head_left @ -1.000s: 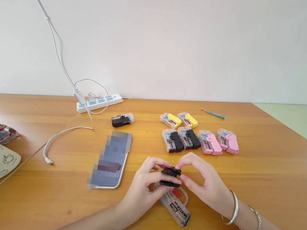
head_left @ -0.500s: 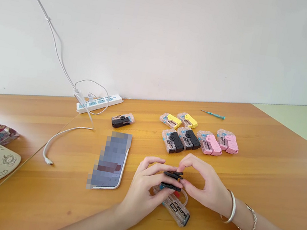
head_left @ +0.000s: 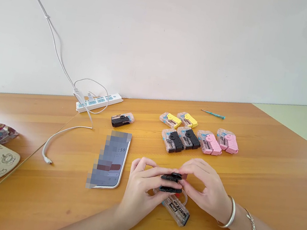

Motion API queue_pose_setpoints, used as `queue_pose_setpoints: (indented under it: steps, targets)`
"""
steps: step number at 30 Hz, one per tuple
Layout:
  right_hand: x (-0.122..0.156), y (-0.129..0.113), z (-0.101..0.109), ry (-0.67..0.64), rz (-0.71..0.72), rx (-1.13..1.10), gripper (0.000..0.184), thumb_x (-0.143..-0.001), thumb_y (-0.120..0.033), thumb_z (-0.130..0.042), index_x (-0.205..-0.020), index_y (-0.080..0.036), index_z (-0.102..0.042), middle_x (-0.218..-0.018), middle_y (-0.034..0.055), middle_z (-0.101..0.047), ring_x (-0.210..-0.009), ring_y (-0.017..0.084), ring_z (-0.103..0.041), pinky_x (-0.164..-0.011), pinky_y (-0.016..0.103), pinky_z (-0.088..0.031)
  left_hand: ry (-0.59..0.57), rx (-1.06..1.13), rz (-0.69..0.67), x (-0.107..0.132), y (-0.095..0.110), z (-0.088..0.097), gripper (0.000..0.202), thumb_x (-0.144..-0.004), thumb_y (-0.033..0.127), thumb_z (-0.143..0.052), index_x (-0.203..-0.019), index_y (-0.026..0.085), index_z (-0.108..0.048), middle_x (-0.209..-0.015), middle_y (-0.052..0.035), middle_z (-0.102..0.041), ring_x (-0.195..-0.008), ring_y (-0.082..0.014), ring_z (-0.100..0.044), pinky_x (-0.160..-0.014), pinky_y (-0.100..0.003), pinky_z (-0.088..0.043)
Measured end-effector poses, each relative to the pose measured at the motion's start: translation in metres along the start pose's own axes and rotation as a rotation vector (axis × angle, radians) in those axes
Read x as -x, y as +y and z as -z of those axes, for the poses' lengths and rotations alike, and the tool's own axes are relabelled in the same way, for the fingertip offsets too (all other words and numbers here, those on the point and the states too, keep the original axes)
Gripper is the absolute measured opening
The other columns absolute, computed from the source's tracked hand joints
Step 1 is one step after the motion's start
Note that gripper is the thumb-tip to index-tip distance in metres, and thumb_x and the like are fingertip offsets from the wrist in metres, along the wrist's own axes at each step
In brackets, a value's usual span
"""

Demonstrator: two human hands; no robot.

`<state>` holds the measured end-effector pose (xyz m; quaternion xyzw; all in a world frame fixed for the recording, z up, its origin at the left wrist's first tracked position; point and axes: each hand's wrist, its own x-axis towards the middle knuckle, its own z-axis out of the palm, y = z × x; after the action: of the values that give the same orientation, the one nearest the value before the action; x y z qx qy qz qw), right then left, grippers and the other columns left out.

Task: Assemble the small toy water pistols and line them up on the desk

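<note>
Black plastic casing parts (head_left: 170, 189) sit between the fingers of my left hand (head_left: 144, 184), which is closed around them. From the other side my right hand (head_left: 205, 183) pinches the far edge of the same black parts with thumb and forefinger. Just below them on the table lies a clear mini water gun body (head_left: 176, 210), lettered "MINI WATER GUN", with a clear tube and a bit of red at its upper end. My left fingers cover its upper left part. How the black parts join is hidden by my fingers.
Two yellow (head_left: 187, 120), two black (head_left: 188, 138) and two pink water guns (head_left: 209, 142) lie in rows behind my hands. Another black one (head_left: 123, 119) lies farther left, near a phone (head_left: 111, 163), a power strip (head_left: 99, 102) and a white cable (head_left: 64, 131). A teal screwdriver (head_left: 214, 114) lies at the back.
My right fingers have curled in closer on the black parts, and my left fingers have shifted slightly. The phone screen now shows digits. The clear body stays put.
</note>
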<state>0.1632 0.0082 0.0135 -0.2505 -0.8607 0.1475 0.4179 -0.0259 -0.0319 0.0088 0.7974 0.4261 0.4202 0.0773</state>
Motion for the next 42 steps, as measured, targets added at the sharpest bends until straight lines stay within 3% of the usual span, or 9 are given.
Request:
queue_pose_setpoints:
  steps: [7, 13, 16, 21, 27, 31, 34, 37, 42]
  targets:
    - [0.000, 0.001, 0.005, -0.057, 0.179, 0.154, 0.026, -0.082, -0.006, -0.050, -0.101, -0.024, -0.052, -0.078, -0.0002, -0.070, -0.064, 0.014, -0.061, -0.069, 0.032, -0.043, 0.006, 0.024, -0.030, 0.002, 0.000, -0.001, 0.010, -0.082, 0.026, -0.068, -0.085, 0.034, -0.075, -0.099, 0.0066, -0.075, -0.077, -0.0189, -0.049, -0.071, -0.034, -0.034]
    - [-0.001, -0.002, 0.006, -0.006, 0.287, 0.209, 0.019, -0.084, -0.006, -0.047, -0.094, -0.021, -0.056, -0.066, -0.0019, -0.064, -0.055, 0.012, -0.052, -0.063, 0.030, -0.041, 0.037, 0.107, 0.021, 0.003, 0.004, -0.002, 0.007, -0.079, 0.030, -0.071, -0.081, 0.034, -0.075, -0.094, 0.0081, -0.075, -0.078, -0.0173, -0.049, -0.073, -0.033, -0.035]
    - [-0.001, -0.002, 0.005, -0.025, 0.271, 0.191, 0.017, -0.084, -0.007, -0.049, -0.093, -0.020, -0.055, -0.066, -0.0016, -0.064, -0.055, 0.012, -0.052, -0.060, 0.029, -0.040, 0.019, 0.114, 0.021, 0.003, 0.004, -0.001, 0.009, -0.077, 0.026, -0.073, -0.082, 0.034, -0.075, -0.095, 0.0075, -0.075, -0.082, -0.0183, -0.050, -0.076, -0.033, -0.036]
    - [0.000, 0.000, 0.004, -0.032, 0.108, 0.063, 0.016, -0.087, -0.010, -0.047, -0.096, -0.021, -0.055, -0.076, 0.0003, -0.065, -0.065, 0.013, -0.056, -0.062, 0.027, -0.043, -0.032, 0.093, 0.035, 0.001, 0.003, 0.001, 0.012, -0.079, 0.022, -0.070, -0.086, 0.031, -0.074, -0.098, 0.0027, -0.074, -0.096, -0.0228, -0.050, -0.086, -0.037, -0.037]
    - [0.002, 0.000, -0.002, -0.132, -0.078, -0.152, 0.028, -0.088, -0.029, -0.053, -0.115, -0.021, -0.050, -0.108, 0.0093, -0.060, -0.100, 0.021, -0.057, -0.084, 0.034, -0.048, -0.027, 0.124, 0.156, 0.000, -0.001, 0.000, 0.018, -0.078, 0.015, -0.066, -0.086, 0.030, -0.074, -0.108, -0.0017, -0.068, -0.105, -0.0260, -0.047, -0.092, -0.043, -0.038]
    - [0.003, 0.000, -0.007, -0.107, -0.180, -0.216, 0.031, -0.083, -0.020, -0.059, -0.113, -0.025, -0.050, -0.114, 0.0074, -0.058, -0.107, 0.020, -0.055, -0.090, 0.034, -0.045, -0.087, 0.132, 0.192, -0.001, -0.001, -0.001, 0.025, -0.081, 0.012, -0.060, -0.092, 0.030, -0.072, -0.122, 0.0001, -0.062, -0.115, -0.0264, -0.042, -0.099, -0.046, -0.034]
    - [0.002, 0.003, -0.006, -0.033, -0.332, -0.359, 0.023, -0.086, -0.021, -0.052, -0.109, -0.027, -0.050, -0.109, 0.0051, -0.060, -0.105, 0.020, -0.056, -0.089, 0.034, -0.045, -0.130, 0.151, 0.211, -0.001, 0.000, 0.000, 0.029, -0.083, 0.012, -0.053, -0.105, 0.027, -0.065, -0.129, -0.0007, -0.058, -0.121, -0.0254, -0.039, -0.102, -0.045, -0.032]
    - [0.000, 0.008, -0.004, 0.064, -0.555, -0.594, 0.014, -0.089, -0.032, -0.047, -0.101, -0.025, -0.048, -0.100, 0.0048, -0.062, -0.095, 0.020, -0.061, -0.080, 0.035, -0.049, -0.169, 0.158, 0.257, -0.001, 0.001, -0.001, 0.028, -0.083, 0.013, -0.050, -0.106, 0.025, -0.060, -0.122, -0.0002, -0.063, -0.122, -0.0240, -0.040, -0.101, -0.044, -0.033]
    - [-0.003, 0.014, -0.005, 0.083, -0.827, -0.874, 0.025, -0.085, -0.044, -0.051, -0.095, -0.023, -0.045, -0.087, 0.0014, -0.064, -0.072, 0.017, -0.063, -0.074, 0.033, -0.048, -0.317, 0.074, 0.276, -0.003, 0.004, -0.004, 0.036, -0.072, 0.026, -0.068, -0.106, 0.026, -0.055, -0.110, 0.0004, -0.066, -0.112, -0.0259, -0.048, -0.097, -0.043, -0.036]
